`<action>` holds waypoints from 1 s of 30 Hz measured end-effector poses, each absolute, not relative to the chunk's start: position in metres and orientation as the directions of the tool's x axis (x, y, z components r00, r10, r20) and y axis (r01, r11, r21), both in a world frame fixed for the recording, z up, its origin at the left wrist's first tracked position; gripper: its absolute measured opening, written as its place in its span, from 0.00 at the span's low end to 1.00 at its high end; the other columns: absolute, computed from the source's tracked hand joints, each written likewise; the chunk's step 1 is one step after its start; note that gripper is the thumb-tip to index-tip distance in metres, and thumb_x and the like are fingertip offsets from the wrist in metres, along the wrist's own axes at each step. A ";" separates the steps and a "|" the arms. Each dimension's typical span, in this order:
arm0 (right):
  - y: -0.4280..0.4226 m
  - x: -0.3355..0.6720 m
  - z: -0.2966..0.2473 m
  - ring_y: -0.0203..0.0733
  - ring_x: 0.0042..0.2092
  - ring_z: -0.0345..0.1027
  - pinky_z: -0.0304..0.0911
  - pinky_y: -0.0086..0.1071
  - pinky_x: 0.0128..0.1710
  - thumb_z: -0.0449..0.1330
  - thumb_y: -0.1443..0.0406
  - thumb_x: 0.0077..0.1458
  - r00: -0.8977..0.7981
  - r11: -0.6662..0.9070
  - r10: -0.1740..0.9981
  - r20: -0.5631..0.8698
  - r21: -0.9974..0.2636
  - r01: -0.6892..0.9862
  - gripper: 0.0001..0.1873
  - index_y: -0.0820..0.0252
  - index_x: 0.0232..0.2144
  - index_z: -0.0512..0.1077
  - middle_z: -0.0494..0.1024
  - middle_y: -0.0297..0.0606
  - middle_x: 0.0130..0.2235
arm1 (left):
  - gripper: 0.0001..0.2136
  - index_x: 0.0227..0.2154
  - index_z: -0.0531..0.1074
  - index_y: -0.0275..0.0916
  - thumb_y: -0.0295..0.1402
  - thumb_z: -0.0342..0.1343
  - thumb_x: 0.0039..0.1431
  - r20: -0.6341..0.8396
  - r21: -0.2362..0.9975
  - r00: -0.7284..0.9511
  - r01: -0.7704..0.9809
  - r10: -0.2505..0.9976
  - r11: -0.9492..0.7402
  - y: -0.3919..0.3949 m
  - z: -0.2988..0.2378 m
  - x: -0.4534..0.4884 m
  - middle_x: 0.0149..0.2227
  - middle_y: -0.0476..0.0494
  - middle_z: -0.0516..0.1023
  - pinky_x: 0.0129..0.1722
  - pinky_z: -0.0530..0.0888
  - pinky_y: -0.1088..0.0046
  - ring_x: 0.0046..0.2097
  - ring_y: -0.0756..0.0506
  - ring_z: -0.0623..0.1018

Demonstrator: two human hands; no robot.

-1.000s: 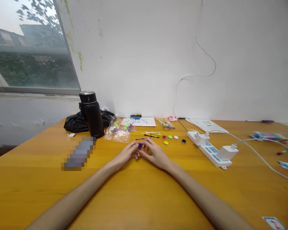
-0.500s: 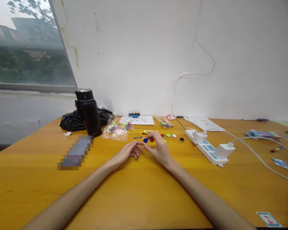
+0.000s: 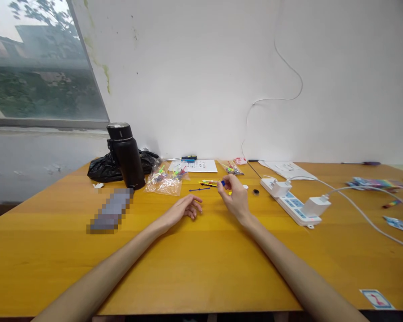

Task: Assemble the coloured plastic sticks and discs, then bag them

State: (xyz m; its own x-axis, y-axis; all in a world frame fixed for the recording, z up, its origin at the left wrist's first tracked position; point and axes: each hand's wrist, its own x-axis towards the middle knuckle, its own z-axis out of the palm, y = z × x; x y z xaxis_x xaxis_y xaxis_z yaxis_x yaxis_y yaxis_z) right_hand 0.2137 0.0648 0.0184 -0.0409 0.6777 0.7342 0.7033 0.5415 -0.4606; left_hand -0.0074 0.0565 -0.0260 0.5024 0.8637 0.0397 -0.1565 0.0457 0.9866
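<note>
My right hand (image 3: 234,197) is raised a little above the wooden table (image 3: 195,259) and pinches a small blue disc (image 3: 223,183) between thumb and fingers. My left hand (image 3: 184,209) rests on the table with its fingers loosely spread and holds nothing. A thin blue stick (image 3: 199,189) lies just beyond the left hand. Yellow and red sticks (image 3: 208,183) lie beside the right hand. A white disc (image 3: 245,187) and a black disc (image 3: 255,192) sit to the right of it.
A black flask (image 3: 126,155) stands at the back left before a black bag (image 3: 102,170). Clear bags of coloured parts (image 3: 164,182) and a paper sheet (image 3: 197,166) lie behind. A white power strip (image 3: 293,202) with plugs and cables runs to the right. Cards lie at the far right.
My right hand has lifted the blue disc away from my left hand and carried it right and farther back. My left hand has stayed on the table and opened.
</note>
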 end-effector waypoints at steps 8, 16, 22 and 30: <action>0.085 0.258 0.033 0.40 0.29 0.68 0.54 0.30 0.30 0.56 0.59 0.58 0.058 0.229 0.788 0.613 -0.379 0.897 0.11 0.56 0.42 0.68 0.75 0.34 0.29 | 0.23 0.43 0.71 0.34 0.52 0.48 0.65 0.063 0.989 0.536 -0.148 0.842 0.021 0.060 -0.030 -0.009 0.36 0.40 0.77 0.34 0.71 0.72 0.30 0.50 0.73; 0.095 0.290 0.035 0.49 0.36 0.74 0.55 0.32 0.31 0.55 0.59 0.61 0.044 -0.032 0.971 0.236 -0.053 0.998 0.11 0.60 0.41 0.71 0.80 0.47 0.35 | 0.23 0.42 0.72 0.34 0.52 0.50 0.64 0.050 0.989 0.535 -0.143 0.843 0.031 0.055 -0.024 -0.009 0.35 0.40 0.77 0.35 0.70 0.71 0.30 0.50 0.72; 0.095 0.295 0.018 0.52 0.41 0.75 0.59 0.33 0.32 0.61 0.60 0.60 -0.031 0.032 0.999 0.028 -0.011 0.999 0.10 0.61 0.39 0.72 0.80 0.51 0.40 | 0.23 0.41 0.72 0.34 0.52 0.51 0.63 0.040 0.989 0.522 -0.140 0.852 0.039 0.054 -0.021 -0.008 0.35 0.40 0.77 0.35 0.70 0.71 0.30 0.50 0.72; 0.098 0.292 0.020 0.52 0.38 0.76 0.59 0.34 0.33 0.56 0.61 0.61 -0.013 0.010 0.999 -0.036 -0.060 0.998 0.12 0.65 0.41 0.71 0.80 0.53 0.36 | 0.23 0.42 0.72 0.34 0.52 0.49 0.64 0.043 0.992 0.532 -0.125 0.846 0.028 0.056 -0.023 -0.009 0.35 0.40 0.77 0.35 0.70 0.70 0.30 0.50 0.72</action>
